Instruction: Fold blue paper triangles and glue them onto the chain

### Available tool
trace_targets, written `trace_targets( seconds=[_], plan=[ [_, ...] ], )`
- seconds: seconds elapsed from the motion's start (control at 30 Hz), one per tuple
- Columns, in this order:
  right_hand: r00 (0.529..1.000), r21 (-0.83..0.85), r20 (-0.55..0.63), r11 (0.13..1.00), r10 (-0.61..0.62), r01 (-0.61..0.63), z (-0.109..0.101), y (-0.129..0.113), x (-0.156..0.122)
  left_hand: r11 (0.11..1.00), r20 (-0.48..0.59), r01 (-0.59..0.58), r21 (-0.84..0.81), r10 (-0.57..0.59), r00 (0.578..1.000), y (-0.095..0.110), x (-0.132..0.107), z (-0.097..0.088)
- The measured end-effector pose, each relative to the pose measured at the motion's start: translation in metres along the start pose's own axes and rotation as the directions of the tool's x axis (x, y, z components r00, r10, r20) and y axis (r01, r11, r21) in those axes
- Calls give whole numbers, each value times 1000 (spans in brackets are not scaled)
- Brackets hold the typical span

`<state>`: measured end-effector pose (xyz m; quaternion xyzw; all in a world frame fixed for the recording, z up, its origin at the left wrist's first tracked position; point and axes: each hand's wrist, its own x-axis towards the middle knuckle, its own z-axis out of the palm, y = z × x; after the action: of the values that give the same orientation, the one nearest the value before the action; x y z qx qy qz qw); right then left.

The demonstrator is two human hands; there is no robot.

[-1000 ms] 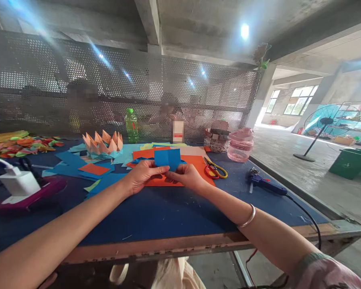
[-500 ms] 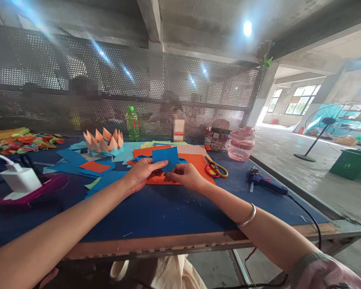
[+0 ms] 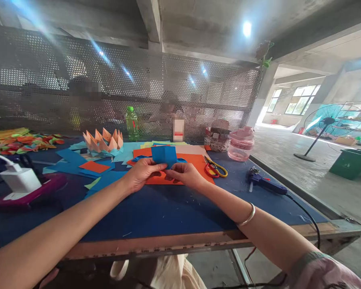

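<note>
While both hands pinch a square of creased blue paper [image 3: 164, 155] between their fingers, it stands slightly tilted above the middle of a dark blue work table [image 3: 156, 212], closer to the far edge than the near one. The left hand [image 3: 142, 173] holds the paper's lower left part with its fingers curled, and the right hand [image 3: 185, 174] holds the lower right part, the two hands almost touching. Beneath them lies a large orange paper sheet [image 3: 195, 165]. A silver bangle [image 3: 249, 214] circles the right forearm.

Just right of the sheet lie scissors with red and yellow handles [image 3: 215, 168], and nearer the right edge rests a blue hot-glue gun [image 3: 266, 186], its black cord [image 3: 307, 210] trailing over the near right corner. Along the far edge stand a green plastic bottle [image 3: 132, 124], a patterned round container [image 3: 217, 139] and a clear pink plastic jar [image 3: 240, 146]. Left of the hands sit a peach paper lotus [image 3: 102, 143], loose blue offcuts [image 3: 70, 157] and a small orange paper square [image 3: 94, 166]. A heap of multicoloured paper cut-outs [image 3: 21, 141] fills the far left corner, and a white boxy device [image 3: 19, 180] sits on a purple base [image 3: 27, 196] near the left edge.
</note>
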<state>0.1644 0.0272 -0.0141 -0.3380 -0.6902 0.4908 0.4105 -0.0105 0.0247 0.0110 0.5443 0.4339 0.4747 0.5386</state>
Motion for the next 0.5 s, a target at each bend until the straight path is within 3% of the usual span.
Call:
trace_targets(
  seconds=[0.1,0.2,0.27,0.33,0.5],
  plan=[
    [984,-60,-168,997,-64,54,-3,2,1,999,-18,34,-4,-35,999,0,1,-2],
    [912,-191,-319,960,-258,205,-9,1,2,997,-10,80,6,-80,997,0,0,-3],
    [880,-305,-296,910,-372,282,-13,-2,2,995,1,97,14,-97,995,0,0,-3],
    [877,-395,-239,867,-417,305,-14,-4,1,995,11,103,17,-103,995,-2,0,-2],
    [911,-462,-162,845,-380,270,-11,-5,-1,995,29,99,20,-99,995,-4,0,-2]
  ],
)
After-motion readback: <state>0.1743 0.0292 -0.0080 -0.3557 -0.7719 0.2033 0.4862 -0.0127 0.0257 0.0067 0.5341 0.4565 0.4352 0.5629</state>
